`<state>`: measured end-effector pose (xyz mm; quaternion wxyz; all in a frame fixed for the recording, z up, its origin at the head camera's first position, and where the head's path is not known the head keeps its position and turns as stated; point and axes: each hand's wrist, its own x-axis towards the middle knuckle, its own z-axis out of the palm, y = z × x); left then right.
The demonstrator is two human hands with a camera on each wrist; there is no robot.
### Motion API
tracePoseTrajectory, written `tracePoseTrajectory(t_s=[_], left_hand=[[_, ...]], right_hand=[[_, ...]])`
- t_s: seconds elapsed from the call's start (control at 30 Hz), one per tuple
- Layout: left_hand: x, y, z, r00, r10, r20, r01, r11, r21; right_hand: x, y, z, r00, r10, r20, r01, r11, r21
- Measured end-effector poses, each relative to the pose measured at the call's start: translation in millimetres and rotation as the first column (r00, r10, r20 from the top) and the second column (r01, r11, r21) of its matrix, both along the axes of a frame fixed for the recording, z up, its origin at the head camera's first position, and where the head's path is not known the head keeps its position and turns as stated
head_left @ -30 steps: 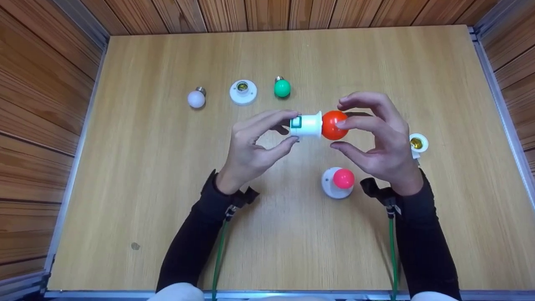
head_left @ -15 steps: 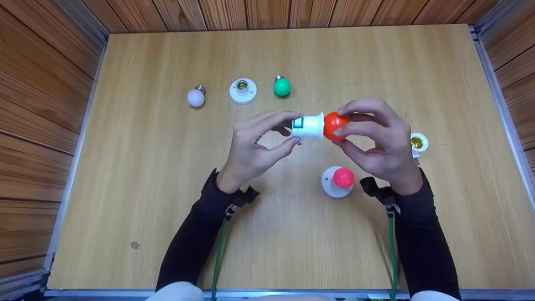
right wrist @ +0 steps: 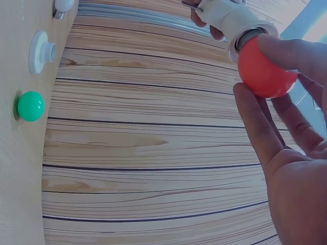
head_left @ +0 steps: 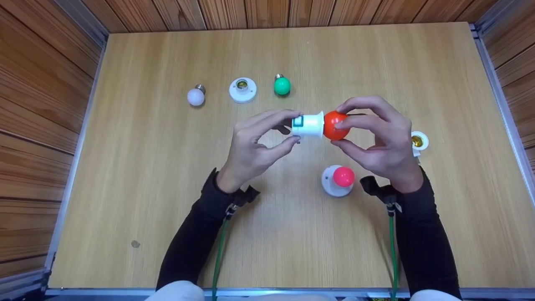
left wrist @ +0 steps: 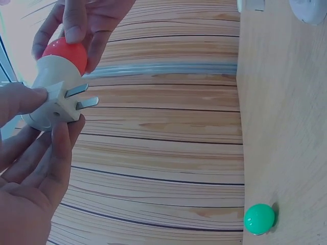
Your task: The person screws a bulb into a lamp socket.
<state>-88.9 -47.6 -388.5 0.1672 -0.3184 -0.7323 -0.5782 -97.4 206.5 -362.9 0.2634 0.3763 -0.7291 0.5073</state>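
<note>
My left hand grips a white plug-in bulb socket by its back end, thumb below and fingers above. Two flat metal prongs stick out of its side in the left wrist view. At the socket's mouth sits a red light bulb, its metal base partly inside the rim, as the right wrist view shows. My right hand holds the round red bulb between thumb and fingertips. Both things are held up above the table.
Behind lie a white bulb, a round white lamp holder and a green bulb. Nearer stands a lamp holder with a pink bulb. Another white socket is partly behind the right hand. Wooden walls border the table.
My right hand's fingers have closed in from a looser spread and shifted around the red bulb. The socket and bulb have moved very slightly right; the left hand keeps its grip.
</note>
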Motion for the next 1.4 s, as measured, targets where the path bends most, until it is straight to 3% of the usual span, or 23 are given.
tracePoseTrajectory(t_s=[0.47,0.67,0.8,0.97,1.13,1.4], left_hand=[[2.1,-1.0,-3.6,1.0,0.027,-0.011,-0.027,1.0,-0.013],[0.4,-0.8,-4.2,0.997,-0.019,0.077,0.017,1.0,0.026],[0.5,-1.7,-4.3,0.977,-0.072,0.198,0.071,0.997,0.014],[0.3,-2.8,-3.1,0.947,-0.124,0.297,0.143,0.989,-0.042],[-0.7,-3.2,-2.2,0.928,-0.165,0.334,0.21,0.972,-0.103],[-2.6,-2.4,-2.0,0.911,-0.208,0.357,0.286,0.941,-0.181]], right_hand=[[2.3,1.8,-2.1,0.997,0.005,0.083,-0.005,1.0,0.001],[0.8,3.4,-2.0,0.996,0.024,0.081,-0.025,1.0,0.008],[-0.1,5.9,-2.1,0.998,0.047,0.047,-0.049,0.998,0.05],[-0.5,7.4,-0.4,0.989,0.149,0.009,-0.149,0.985,0.084],[-0.5,7.6,1.4,0.971,0.236,-0.023,-0.231,0.963,0.14],[-1.6,8.9,-0.1,0.957,0.29,-0.028,-0.28,0.943,0.182]])
